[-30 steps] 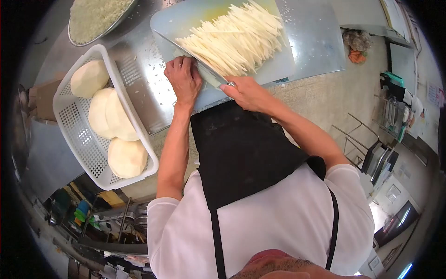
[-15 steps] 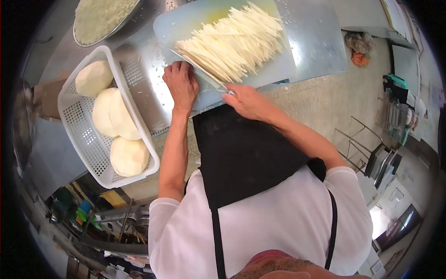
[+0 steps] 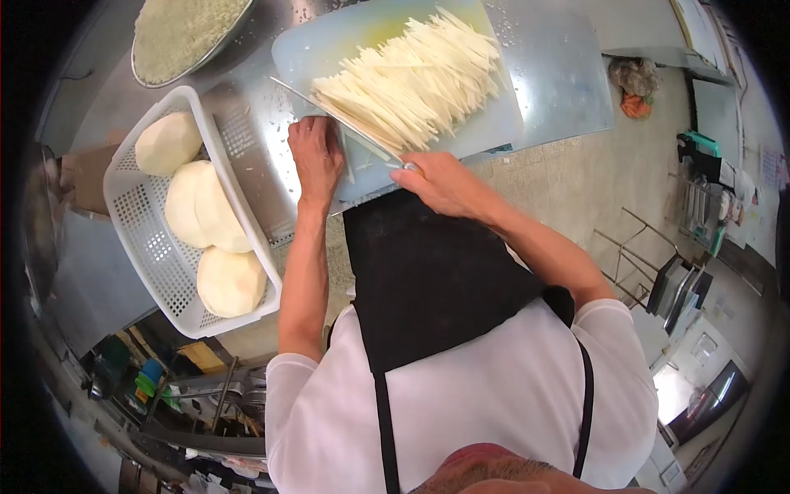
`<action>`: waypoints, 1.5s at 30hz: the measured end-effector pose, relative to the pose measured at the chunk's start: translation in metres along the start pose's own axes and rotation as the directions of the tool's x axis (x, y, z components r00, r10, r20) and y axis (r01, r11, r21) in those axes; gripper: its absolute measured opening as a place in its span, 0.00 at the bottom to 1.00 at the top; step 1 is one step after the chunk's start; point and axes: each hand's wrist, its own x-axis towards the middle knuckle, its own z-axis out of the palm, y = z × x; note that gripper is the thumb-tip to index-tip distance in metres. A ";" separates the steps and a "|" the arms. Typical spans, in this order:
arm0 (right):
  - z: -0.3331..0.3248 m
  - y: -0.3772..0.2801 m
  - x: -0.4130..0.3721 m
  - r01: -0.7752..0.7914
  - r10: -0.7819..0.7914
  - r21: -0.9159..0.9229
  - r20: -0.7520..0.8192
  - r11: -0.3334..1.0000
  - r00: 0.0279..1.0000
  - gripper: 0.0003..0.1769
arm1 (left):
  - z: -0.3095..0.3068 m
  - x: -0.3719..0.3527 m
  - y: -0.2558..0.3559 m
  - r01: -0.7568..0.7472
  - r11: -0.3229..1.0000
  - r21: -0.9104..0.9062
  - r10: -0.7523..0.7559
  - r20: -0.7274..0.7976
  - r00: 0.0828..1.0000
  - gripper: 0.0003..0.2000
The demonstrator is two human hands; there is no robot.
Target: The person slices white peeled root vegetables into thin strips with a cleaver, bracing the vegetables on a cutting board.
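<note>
My right hand (image 3: 444,185) is wrapped round the handle of a knife (image 3: 362,132). Its blade points up and left, along the near left side of a heap of pale cut strips (image 3: 420,78). The heap lies slanting across a translucent cutting board (image 3: 485,136). Beside the blade, my left hand (image 3: 315,160) rests at the board's left edge with its fingers curled in. Whatever may be under those fingers is hidden. A few thin slivers lie on the board between my two hands.
To the left stands a white perforated basket (image 3: 152,247) holding several large peeled pale vegetables (image 3: 230,281). A metal bowl (image 3: 239,29) of finely chopped pale food sits at the upper left. The board lies on a wet metal table (image 3: 568,90).
The knife's tip has swung left and away from the strips. My left hand has slid slightly down and left, staying curled.
</note>
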 end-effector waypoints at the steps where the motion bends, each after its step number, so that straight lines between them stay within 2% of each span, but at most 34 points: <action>1: 0.001 -0.002 -0.006 -0.013 0.013 0.003 0.023 1.000 1.000 0.22 | 0.000 -0.001 0.000 0.001 1.000 0.001 -0.001 0.005 1.000 0.12; 2: 0.011 0.008 -0.001 -0.013 0.013 0.004 0.023 1.000 1.000 0.22 | 0.000 0.000 0.000 0.012 1.000 0.015 -0.012 0.012 1.000 0.12; 4: 0.031 0.027 0.012 0.230 -0.229 -0.016 -0.185 0.973 0.956 0.22 | 0.000 0.000 0.003 0.023 1.000 0.021 -0.024 0.023 0.999 0.11; 5: 0.024 0.032 0.017 0.240 -0.241 -0.027 -0.176 0.970 0.954 0.22 | 0.001 0.003 0.003 0.018 1.000 0.014 -0.018 0.010 1.000 0.11; 7: 0.011 0.009 0.016 -0.043 0.041 0.039 0.037 0.998 0.998 0.23 | -0.004 -0.003 0.004 0.002 1.000 0.015 -0.002 0.030 1.000 0.11; 11: 0.009 0.003 0.005 -0.100 0.092 0.081 0.101 0.992 0.991 0.23 | -0.001 0.000 0.004 0.006 0.999 0.031 -0.006 -0.003 1.000 0.11; 12: 0.029 0.023 0.012 0.074 -0.071 0.080 -0.037 0.994 0.997 0.22 | -0.001 0.000 0.005 0.010 1.000 0.027 -0.010 -0.004 1.000 0.11; 13: 0.032 0.025 0.017 0.246 -0.234 0.050 -0.170 0.968 0.957 0.21 | 0.000 0.000 0.004 0.011 1.000 0.025 -0.011 -0.007 1.000 0.11; 14: 0.023 0.031 0.023 0.258 -0.248 0.042 -0.161 0.965 0.955 0.21 | 0.001 0.004 0.001 -0.009 0.999 0.032 0.009 -0.008 1.000 0.11; 15: 0.012 0.019 0.022 0.029 -0.023 0.154 -0.043 0.988 0.999 0.21 | -0.002 0.000 0.000 -0.034 0.999 0.039 0.033 0.017 0.999 0.11; 16: 0.005 0.012 0.020 -0.208 0.191 0.237 0.093 0.949 0.977 0.21 | -0.004 -0.002 0.001 -0.040 0.998 0.045 0.039 0.029 0.999 0.11; 19: -0.010 0.017 0.015 -0.164 0.146 0.273 0.084 0.948 0.986 0.21 | -0.005 -0.005 0.003 -0.011 0.998 0.057 0.008 0.047 0.999 0.10; 21: -0.007 0.016 0.008 -0.139 0.131 0.284 0.047 0.949 0.990 0.22 | -0.012 -0.017 0.006 0.097 0.986 -0.132 -0.101 -0.025 0.995 0.10; 22: -0.005 0.019 0.006 -0.089 0.090 0.223 0.004 0.971 0.996 0.23 | -0.017 -0.023 0.009 0.096 0.987 -0.128 -0.099 -0.025 0.995 0.10; 24: -0.003 0.021 0.004 -0.042 0.048 0.162 -0.034 0.986 0.998 0.25 | -0.025 -0.036 0.014 -0.005 1.000 0.024 0.003 0.091 0.996 0.10; 27: 0.000 0.019 0.002 -0.058 0.065 0.177 -0.032 0.982 0.997 0.25 | -0.009 -0.030 0.023 -0.009 0.997 0.076 0.003 0.077 0.997 0.10; 30: 0.001 0.018 -0.004 -0.012 0.020 0.140 -0.060 0.990 0.998 0.24 | 0.000 -0.025 0.036 0.047 0.986 0.162 -0.056 0.054 0.997 0.07; 32: 0.005 0.027 -0.008 0.145 -0.124 0.125 -0.158 0.982 0.980 0.22 | -0.002 -0.026 0.035 0.076 0.975 0.209 -0.088 0.048 0.995 0.07; 34: 0.003 0.021 -0.016 0.098 -0.074 0.164 -0.147 0.982 0.986 0.21 | -0.007 -0.032 0.035 0.078 0.995 0.069 -0.081 0.045 0.996 0.09; 37: 0.003 0.023 -0.021 0.027 -0.001 0.209 -0.127 0.978 0.992 0.19 | 0.001 -0.030 0.042 -0.010 0.993 0.116 0.000 0.086 0.996 0.08; 38: 0.002 0.024 -0.020 0.011 0.015 0.212 -0.121 0.977 0.993 0.19 | 0.010 -0.029 0.040 0.008 0.995 0.096 -0.014 0.062 0.998 0.08; 42: -0.009 0.024 -0.027 0.096 -0.074 0.149 -0.145 0.984 0.987 0.17 | 0.017 -0.026 0.040 0.051 0.994 0.101 -0.055 0.040 0.998 0.08; 44: -0.018 0.025 -0.038 0.158 -0.147 0.055 -0.156 0.986 0.977 0.14 | 0.008 -0.030 0.032 0.031 0.999 -0.017 -0.030 0.056 0.998 0.08; 45: -0.024 0.024 -0.044 0.157 -0.146 0.058 -0.167 0.986 0.975 0.14 | 0.002 -0.031 0.033 0.021 1.000 -0.018 -0.020 0.060 0.998 0.08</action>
